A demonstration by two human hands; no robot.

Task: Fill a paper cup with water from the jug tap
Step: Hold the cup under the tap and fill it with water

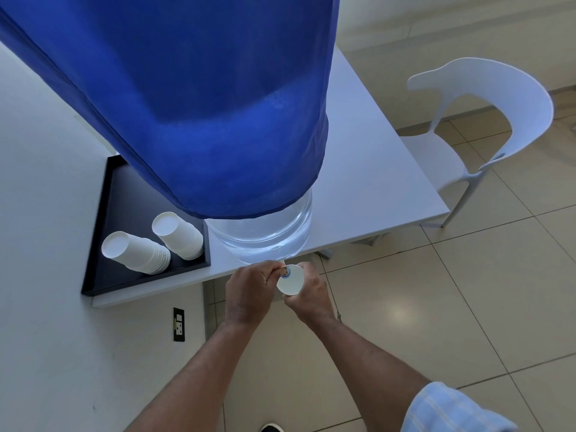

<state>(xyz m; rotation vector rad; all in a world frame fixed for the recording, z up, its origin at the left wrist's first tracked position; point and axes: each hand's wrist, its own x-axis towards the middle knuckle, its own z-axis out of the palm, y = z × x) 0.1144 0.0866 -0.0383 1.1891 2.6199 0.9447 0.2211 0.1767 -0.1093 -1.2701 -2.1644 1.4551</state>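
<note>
Left hand (249, 294): closed around the tap (285, 270) at the jug's foot; the tap is mostly hidden by the fingers and the cup rim.
Right hand (307, 296): wrapped around a paper cup (290, 280), held just under the tap past the table edge; the cup wall is covered by the fingers, only the open rim is seen.
Cup contents: cannot be made out.
Jug (265, 235): clear base seen on the white table (367, 169); the rest is draped by a blue cover (193, 104), its top cut off by the frame.
Spare cups: 2 inverted stacks (156, 244) lie on a black tray (103, 244), left of the jug.
Writing: none readable anywhere.
Chair (486, 120): white, beside the table.
</note>
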